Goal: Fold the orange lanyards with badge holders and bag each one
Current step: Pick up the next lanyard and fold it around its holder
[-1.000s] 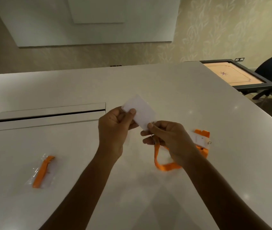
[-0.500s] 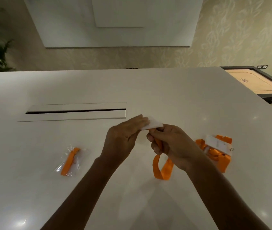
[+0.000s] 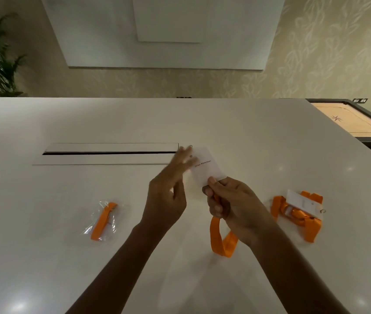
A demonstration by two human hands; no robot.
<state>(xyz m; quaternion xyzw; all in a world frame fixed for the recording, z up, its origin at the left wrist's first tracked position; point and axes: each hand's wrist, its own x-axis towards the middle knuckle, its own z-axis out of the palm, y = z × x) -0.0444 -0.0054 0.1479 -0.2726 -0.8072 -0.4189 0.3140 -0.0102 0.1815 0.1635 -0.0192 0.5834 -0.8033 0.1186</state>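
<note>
**Badge card pinched, strap hanging**

My right hand (image 3: 232,200) pinches the badge card (image 3: 207,168) and orange lanyard (image 3: 222,241); my left hand (image 3: 168,193), fingers spread, touches the card's left edge. Bare white table (image 3: 236,123) lies beyond the card. Left of it, a clear bag (image 3: 103,220) holds one folded lanyard; right, an unbagged pile (image 3: 297,211).

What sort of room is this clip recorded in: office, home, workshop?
Probably an office meeting or break room. The long white table has a recessed cable slot like a conference table, a whiteboard-like panel hangs on the patterned wall, and a carrom board stands to the right.

bagged lanyard (image 3: 103,220) left on table (image 3: 44,257), lanyard pile (image 3: 297,211) right
</note>
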